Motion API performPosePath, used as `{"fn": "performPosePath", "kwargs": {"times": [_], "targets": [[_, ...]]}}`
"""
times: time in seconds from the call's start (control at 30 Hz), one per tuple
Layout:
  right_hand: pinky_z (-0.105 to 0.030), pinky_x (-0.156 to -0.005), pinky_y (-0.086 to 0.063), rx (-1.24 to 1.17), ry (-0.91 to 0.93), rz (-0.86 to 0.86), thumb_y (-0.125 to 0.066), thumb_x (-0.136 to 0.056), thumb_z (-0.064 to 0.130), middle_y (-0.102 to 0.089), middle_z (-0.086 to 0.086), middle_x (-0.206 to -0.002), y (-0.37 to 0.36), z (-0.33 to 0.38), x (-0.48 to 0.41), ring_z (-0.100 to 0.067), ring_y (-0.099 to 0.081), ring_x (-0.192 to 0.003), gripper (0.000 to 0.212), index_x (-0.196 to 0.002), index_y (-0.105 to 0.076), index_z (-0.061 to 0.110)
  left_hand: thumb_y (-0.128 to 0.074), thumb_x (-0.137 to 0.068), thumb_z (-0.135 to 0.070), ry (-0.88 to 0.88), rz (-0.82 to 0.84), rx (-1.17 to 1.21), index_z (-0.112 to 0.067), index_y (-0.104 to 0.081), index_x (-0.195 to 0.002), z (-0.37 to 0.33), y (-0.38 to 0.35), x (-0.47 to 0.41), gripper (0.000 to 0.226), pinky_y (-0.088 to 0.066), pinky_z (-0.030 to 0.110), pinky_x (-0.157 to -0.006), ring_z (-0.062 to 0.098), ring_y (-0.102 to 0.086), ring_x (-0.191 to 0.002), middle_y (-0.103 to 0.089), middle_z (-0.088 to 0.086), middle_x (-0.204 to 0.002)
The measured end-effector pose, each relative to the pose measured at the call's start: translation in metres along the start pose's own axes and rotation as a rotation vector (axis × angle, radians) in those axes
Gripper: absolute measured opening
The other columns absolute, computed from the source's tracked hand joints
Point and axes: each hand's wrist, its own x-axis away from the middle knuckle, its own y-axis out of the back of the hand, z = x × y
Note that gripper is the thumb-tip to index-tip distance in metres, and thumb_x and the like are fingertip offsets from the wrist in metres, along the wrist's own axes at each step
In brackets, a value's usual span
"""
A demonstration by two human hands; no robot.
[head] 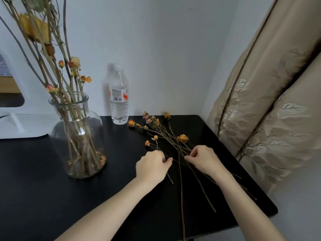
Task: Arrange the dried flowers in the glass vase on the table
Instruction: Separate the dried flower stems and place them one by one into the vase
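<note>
A clear glass vase (pixel 81 136) stands on the left of the black table (pixel 43 171) and holds several long dried flower stems with orange and yellow heads. A loose bunch of dried flowers (pixel 166 136) lies flat on the table at the right, heads pointing toward the wall. My left hand (pixel 152 166) rests on the stems, fingers pinched on a thin stem. My right hand (pixel 205 160) is beside it, fingertips pinching another stem of the bunch. The two hands are a short gap apart.
A clear plastic water bottle (pixel 119 100) stands by the wall behind the loose flowers. A beige patterned curtain (pixel 269 110) hangs at the table's right edge. A white object (pixel 26 126) sits at the back left.
</note>
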Motion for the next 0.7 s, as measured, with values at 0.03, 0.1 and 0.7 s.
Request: {"fn": "performPosePath", "kwargs": {"times": [0.03, 0.1, 0.7], "targets": [[-0.028, -0.071, -0.052, -0.005, 0.0, 0.01, -0.064, -0.087, 0.033, -0.062, 0.0, -0.087, -0.002, 0.0, 0.0, -0.013, -0.061, -0.078, 0.017, -0.094, -0.06, 0.017, -0.049, -0.088, -0.051, -0.005, 0.014, 0.028, -0.021, -0.057, -0.066, -0.003, -0.002, 0.001, 0.038, -0.051, 0.029, -0.061, 0.014, -0.062, -0.062, -0.057, -0.006, -0.061], [-0.03, -0.074, -0.054, -0.018, 0.004, 0.026, -0.064, -0.086, 0.032, -0.063, 0.0, -0.087, -0.004, -0.001, -0.001, -0.014, -0.062, -0.08, 0.016, -0.092, -0.06, 0.018, -0.05, -0.086, -0.055, -0.005, 0.055, 0.061, -0.02, -0.063, -0.067, -0.008, -0.005, 0.001, 0.041, -0.051, 0.028, -0.061, 0.012, -0.062, -0.061, -0.061, -0.004, -0.063], [-0.021, -0.056, -0.047, -0.097, 0.052, -0.128, -0.06, -0.087, 0.024, -0.064, 0.003, -0.073, -0.006, -0.001, -0.01, -0.008, -0.061, -0.067, 0.006, -0.084, -0.063, 0.02, -0.049, -0.094, -0.026, -0.035, -0.01, 0.431, -0.016, -0.055, -0.077, -0.009, -0.005, 0.0, 0.02, -0.036, 0.017, -0.053, 0.004, -0.043, -0.049, -0.048, -0.007, -0.057]]}}
